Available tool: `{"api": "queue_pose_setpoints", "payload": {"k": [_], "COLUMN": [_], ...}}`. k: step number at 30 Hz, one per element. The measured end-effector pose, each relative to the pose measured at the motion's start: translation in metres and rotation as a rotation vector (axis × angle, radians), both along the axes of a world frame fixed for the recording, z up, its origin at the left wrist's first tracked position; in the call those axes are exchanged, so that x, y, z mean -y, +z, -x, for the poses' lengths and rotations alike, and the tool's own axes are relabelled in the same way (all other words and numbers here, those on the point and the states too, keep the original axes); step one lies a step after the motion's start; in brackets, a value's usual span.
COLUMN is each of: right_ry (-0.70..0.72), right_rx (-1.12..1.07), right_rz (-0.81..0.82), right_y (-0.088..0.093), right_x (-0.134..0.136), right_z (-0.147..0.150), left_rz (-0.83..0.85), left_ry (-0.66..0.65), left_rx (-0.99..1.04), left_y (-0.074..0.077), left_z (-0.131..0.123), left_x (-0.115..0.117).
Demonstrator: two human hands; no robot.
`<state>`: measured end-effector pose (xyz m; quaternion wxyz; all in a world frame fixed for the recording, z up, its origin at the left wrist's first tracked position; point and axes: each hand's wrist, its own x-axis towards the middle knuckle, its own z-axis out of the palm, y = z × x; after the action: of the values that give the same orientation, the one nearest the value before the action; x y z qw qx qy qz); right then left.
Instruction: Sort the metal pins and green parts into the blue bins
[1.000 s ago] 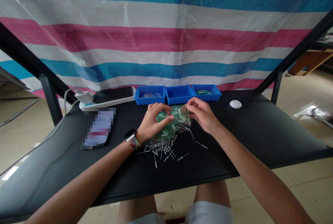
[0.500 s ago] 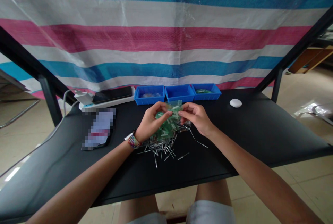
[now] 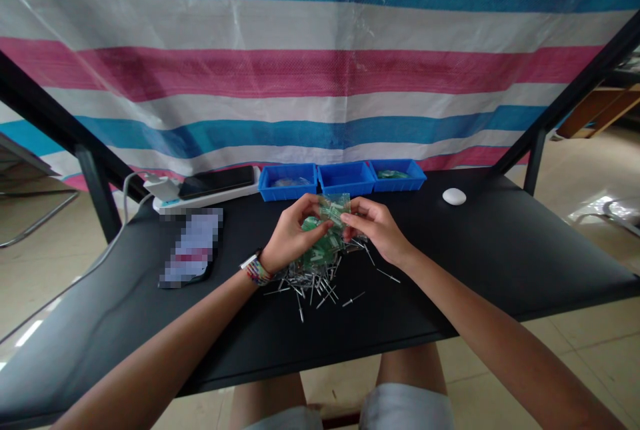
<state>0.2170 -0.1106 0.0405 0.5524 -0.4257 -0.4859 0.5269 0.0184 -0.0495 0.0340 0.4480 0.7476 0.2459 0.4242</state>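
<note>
Against the striped tarpaulin backdrop, on the black table (image 3: pixel 500 250), your left hand (image 3: pixel 290 233) and right hand (image 3: pixel 375 230) both pinch one clear plastic bag of green parts (image 3: pixel 327 227), lifted just above the heap of silver metal pins (image 3: pixel 313 280). You seem to be opening it; next calls for a firm two-sided pull.

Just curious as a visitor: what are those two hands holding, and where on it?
Both the left hand and right hand pinch the top edge of a clear bag of green parts.
</note>
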Motion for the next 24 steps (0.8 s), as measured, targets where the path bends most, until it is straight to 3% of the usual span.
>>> {"api": "queue_pose_setpoints", "payload": {"k": [6,15,20,24], "right_ry": [-0.093,0.014,-0.012,-0.066], "right_rx": [0.103,-0.009,-0.022,0.008], "right_rz": [-0.124,-0.042,-0.105,-0.205], "right_y": [-0.0026,-0.0036,-0.0049,-0.0038], "right_x": [-0.0022,0.0011,0.003,0.0062], "right_z": [-0.0026,-0.0006,0.0018,0.0015], "left_rz": [-0.08,-0.133,-0.241,-0.14], "left_ry": [0.024,0.015,0.102,0.142], "left_rx": [-0.005,0.021,0.039,0.111], "left_y": [-0.0015,-0.0022,-0.0005,-0.003], "left_z": [0.0026,0.0033,0.0042,0.0023], "left_x": [-0.001,-0.002,-0.0046,-0.0072]}}
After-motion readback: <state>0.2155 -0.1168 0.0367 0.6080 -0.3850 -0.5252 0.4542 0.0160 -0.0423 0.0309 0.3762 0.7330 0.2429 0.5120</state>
